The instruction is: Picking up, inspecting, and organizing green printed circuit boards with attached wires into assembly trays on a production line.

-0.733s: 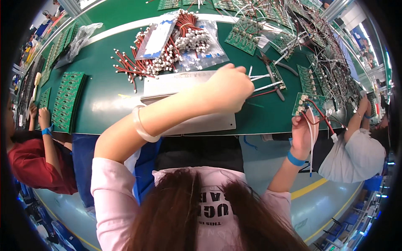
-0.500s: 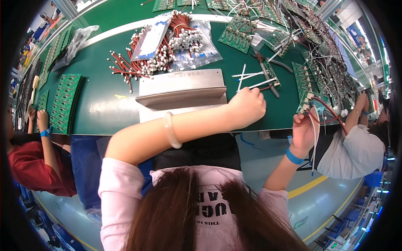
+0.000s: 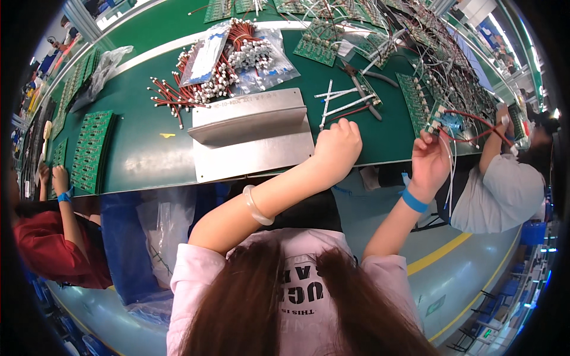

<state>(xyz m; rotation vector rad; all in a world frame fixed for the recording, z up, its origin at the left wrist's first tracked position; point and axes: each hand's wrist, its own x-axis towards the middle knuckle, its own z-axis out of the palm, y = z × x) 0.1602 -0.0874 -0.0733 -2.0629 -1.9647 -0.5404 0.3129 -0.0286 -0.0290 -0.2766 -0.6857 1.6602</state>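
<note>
At the right, my right hand (image 3: 430, 163) is closed on a small green circuit board (image 3: 436, 120), gripping its lower edge. Red and black wires run from that board to the right, and white wires hang down past my wrist. My left hand (image 3: 338, 145) is curled into a fist near the table's front edge; whatever its fingers might hold is hidden. Just beyond it lie white cable strips (image 3: 347, 105), a red wire and a small board piece. Pliers (image 3: 363, 89) with dark handles rest among them.
A bent metal plate fixture (image 3: 252, 133) stands left of my left hand. Behind it are bundled red wires with white connectors (image 3: 228, 62) and plastic bags. Wired circuit boards (image 3: 442, 65) pile up at the right. More boards (image 3: 92, 151) lie left. Co-workers sit on both sides.
My left hand has moved slightly left and down, away from the cable strips. My right hand still grips the small board, which has turned slightly. The view has shifted a little.
</note>
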